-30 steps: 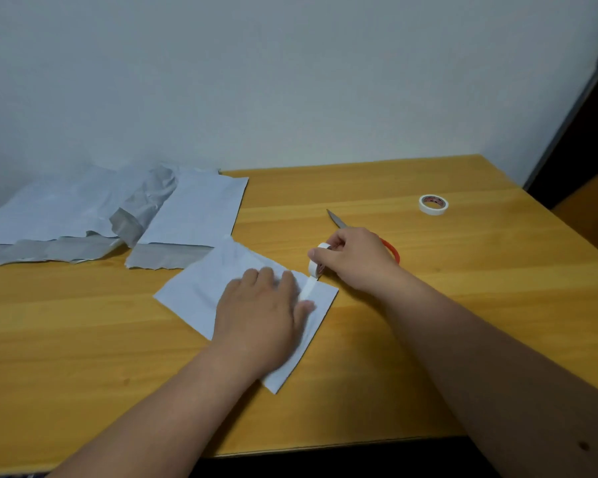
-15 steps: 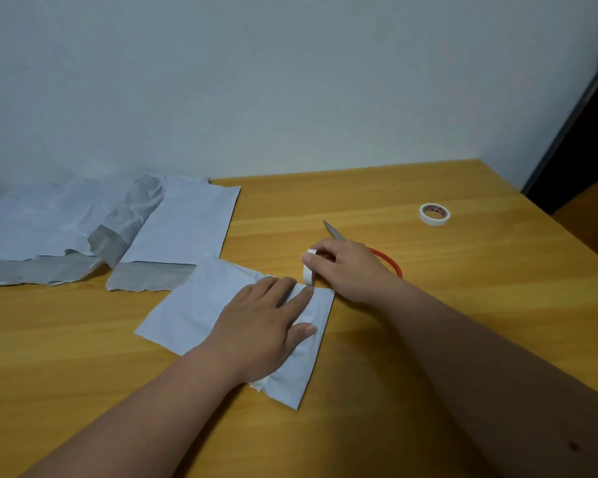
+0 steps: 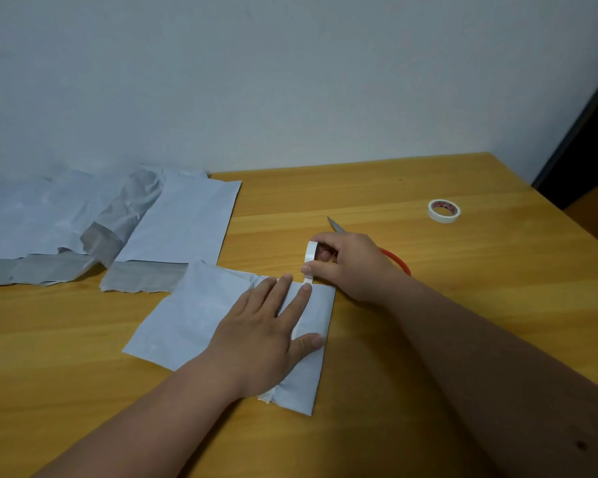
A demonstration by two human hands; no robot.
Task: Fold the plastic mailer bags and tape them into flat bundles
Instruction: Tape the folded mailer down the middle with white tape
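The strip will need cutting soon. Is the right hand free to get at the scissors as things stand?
Probably not yet: the right hand holds the tape roll and lies over the scissors, whose red handle shows behind its wrist.

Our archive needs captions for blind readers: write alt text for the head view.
A left hand presses a folded mailer bag flat on a wooden table while the right hand holds a small tape roll at its edge. Unfolded bags, scissors and a second roll lie nearby.

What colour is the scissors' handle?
Red. The scissors' handle peeks out behind the right hand in the head view.
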